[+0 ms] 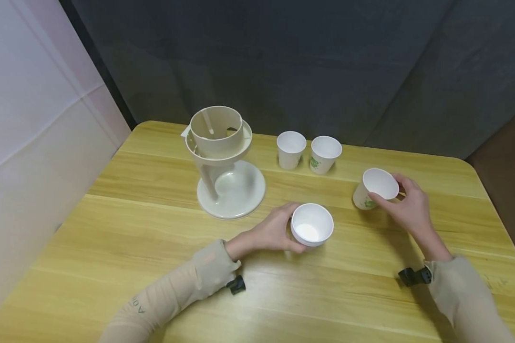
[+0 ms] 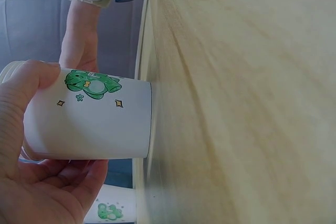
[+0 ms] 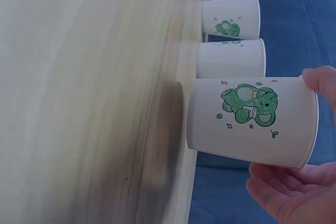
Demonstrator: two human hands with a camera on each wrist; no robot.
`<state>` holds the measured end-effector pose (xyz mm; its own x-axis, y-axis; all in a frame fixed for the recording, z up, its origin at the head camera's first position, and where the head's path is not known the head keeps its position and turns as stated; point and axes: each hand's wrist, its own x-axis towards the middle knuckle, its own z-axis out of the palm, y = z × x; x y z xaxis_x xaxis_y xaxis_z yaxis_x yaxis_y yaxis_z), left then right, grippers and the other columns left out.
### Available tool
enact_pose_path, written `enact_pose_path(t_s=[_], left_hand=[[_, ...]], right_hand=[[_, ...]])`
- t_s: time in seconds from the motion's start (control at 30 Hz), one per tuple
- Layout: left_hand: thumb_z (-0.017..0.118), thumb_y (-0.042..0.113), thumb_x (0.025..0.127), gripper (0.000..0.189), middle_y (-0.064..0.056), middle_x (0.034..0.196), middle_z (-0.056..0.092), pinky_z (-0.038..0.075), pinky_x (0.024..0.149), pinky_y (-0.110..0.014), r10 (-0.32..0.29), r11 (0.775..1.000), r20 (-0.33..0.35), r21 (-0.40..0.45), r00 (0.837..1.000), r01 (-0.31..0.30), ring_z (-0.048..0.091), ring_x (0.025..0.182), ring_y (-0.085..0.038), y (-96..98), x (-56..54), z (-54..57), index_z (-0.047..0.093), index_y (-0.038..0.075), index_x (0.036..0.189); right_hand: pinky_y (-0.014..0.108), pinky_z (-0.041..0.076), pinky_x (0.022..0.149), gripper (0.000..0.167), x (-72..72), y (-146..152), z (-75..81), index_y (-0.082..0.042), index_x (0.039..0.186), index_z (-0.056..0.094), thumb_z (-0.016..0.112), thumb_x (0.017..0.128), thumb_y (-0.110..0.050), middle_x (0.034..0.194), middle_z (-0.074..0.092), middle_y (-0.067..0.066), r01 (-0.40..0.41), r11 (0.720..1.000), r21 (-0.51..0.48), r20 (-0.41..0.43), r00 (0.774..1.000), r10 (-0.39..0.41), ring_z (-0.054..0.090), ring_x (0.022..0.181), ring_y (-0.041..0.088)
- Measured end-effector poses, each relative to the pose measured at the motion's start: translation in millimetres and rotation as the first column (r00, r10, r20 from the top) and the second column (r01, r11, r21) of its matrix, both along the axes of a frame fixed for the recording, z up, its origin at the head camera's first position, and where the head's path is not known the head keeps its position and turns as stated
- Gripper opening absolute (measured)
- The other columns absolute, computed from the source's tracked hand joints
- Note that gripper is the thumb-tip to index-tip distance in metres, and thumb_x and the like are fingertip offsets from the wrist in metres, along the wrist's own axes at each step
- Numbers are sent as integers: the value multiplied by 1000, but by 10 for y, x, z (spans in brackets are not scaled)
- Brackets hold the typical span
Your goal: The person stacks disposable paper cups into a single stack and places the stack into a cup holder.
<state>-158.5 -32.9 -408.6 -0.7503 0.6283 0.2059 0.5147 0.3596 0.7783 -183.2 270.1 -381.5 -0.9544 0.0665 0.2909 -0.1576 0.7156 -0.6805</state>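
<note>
My left hand (image 1: 276,231) grips a small stack of nested white paper cups (image 1: 312,225) near the middle of the table. Several rims show at its top, and a green bear is printed on its side (image 2: 94,114). Further right, my right hand (image 1: 407,205) holds a single white paper cup (image 1: 375,188) near its rim, thumb on one side and fingers on the other. That cup, also bear-printed (image 3: 252,114), tilts slightly, its base close over the tabletop. Two more paper cups, a left one (image 1: 290,151) and a right one (image 1: 324,155), stand upright side by side towards the back.
A cream plastic stand (image 1: 214,176) with a ring-shaped top and a round white base (image 1: 244,200) occupies the back left of the wooden table (image 1: 111,238). Behind the table's far edge hangs a dark curtain (image 1: 283,62). Pale cloth (image 1: 38,95) borders the left side.
</note>
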Motion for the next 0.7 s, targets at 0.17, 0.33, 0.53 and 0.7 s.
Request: enact_pose_path(t_s=[0.17,0.33,0.53,0.7], left_hand=[[86,18,61,80,-14,119,56,44,93,-29,-8,1000,0,6,1000,8,55,107,-23,-5,-3,-5,47,-3,128],[86,19,61,80,-13,120,56,44,94,-29,-9,1000,-2,8,1000,9,55,108,-22,-7,-6,-16,47,-2,128],[86,18,62,79,-13,119,56,44,94,-29,-3,1000,3,8,1000,3,55,108,-22,-5,-2,-15,47,-2,128],[85,18,62,79,-13,119,56,44,94,-28,-3,1000,0,6,1000,3,55,107,-23,-6,-1,-12,47,-3,128]], right_hand=[[0,36,70,59,92,-5,10,10,119,53,79,73,-16,108,57,24,-19,1000,4,5,1000,19,52,93,22],[0,36,71,62,192,-4,-1,9,122,52,79,74,-19,111,56,24,-37,999,6,36,999,36,53,97,29],[0,37,72,60,311,-8,-25,6,120,54,81,71,-16,110,58,21,-59,998,-8,11,998,59,48,90,1],[0,38,73,58,425,-19,-41,7,119,55,81,69,-9,109,57,21,-76,996,-45,-16,997,75,44,89,-9]])
